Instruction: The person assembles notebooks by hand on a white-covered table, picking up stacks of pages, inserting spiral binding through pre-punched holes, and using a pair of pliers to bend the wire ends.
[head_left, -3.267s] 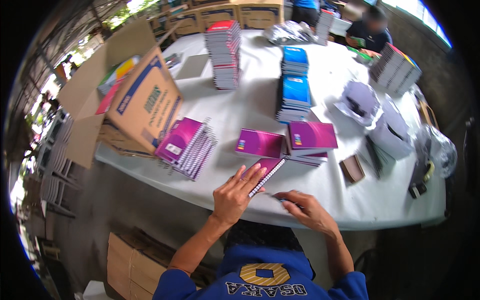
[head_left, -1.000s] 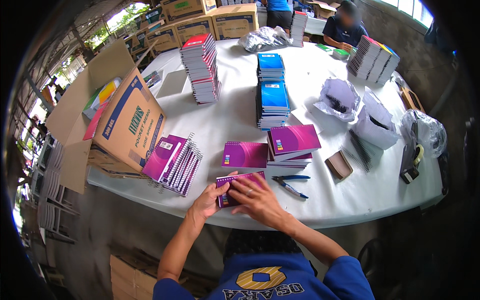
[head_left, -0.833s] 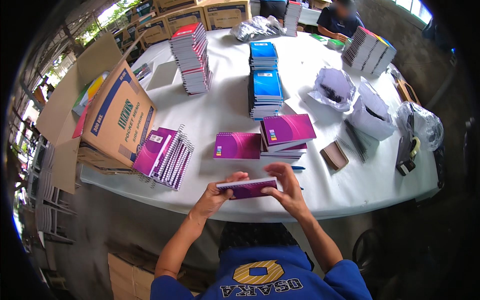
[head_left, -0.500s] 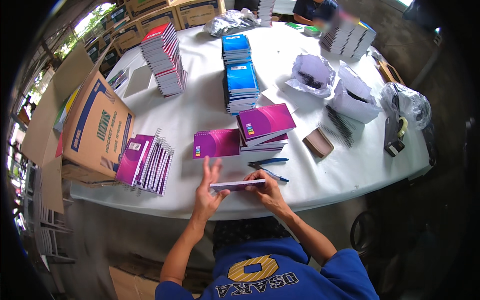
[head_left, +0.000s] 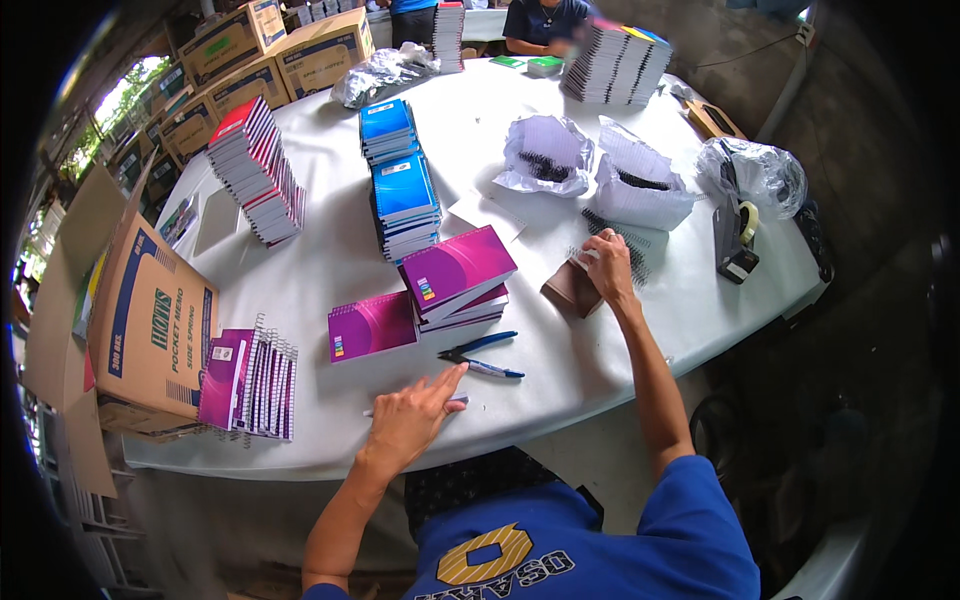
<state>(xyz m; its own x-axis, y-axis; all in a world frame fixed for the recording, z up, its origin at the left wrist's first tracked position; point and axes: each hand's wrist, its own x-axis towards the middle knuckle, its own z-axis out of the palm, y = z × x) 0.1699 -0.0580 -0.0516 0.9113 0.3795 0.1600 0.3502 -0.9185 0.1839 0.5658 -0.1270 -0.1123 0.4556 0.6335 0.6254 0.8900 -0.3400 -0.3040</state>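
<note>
Mostly hidden, a thin notepad (head_left: 457, 403) lies on the table under the person's left hand (head_left: 408, 422), with only pale slivers showing on either side of the palm. That hand is laid over it with the fingers stretched forward. The right hand (head_left: 608, 265), farther out and to the right, has its fingers bunched down at a loose heap of black spiral coils (head_left: 637, 262); whether it pinches one I cannot tell. Just below those fingers, to their left, sits a small open brown box (head_left: 570, 290).

Between the hands, just ahead of the left fingertips, rest blue-handled pliers (head_left: 488, 341). Beyond the left hand are a purple notebook (head_left: 372, 328) and, beside it, a stack of purple notebooks (head_left: 458, 270). Well to that hand's left, spiral-bound purple notebooks (head_left: 250, 385) lean in a fanned row against an open carton (head_left: 155, 320).

Past the right hand stand two white paper bags (head_left: 640, 190) with dark coils inside; to its right is a tape dispenser (head_left: 738, 245) near a clear plastic bag (head_left: 760, 175). Farther ahead of the left hand rise a blue notebook stack (head_left: 405, 190) and a red-topped stack (head_left: 255, 175).
</note>
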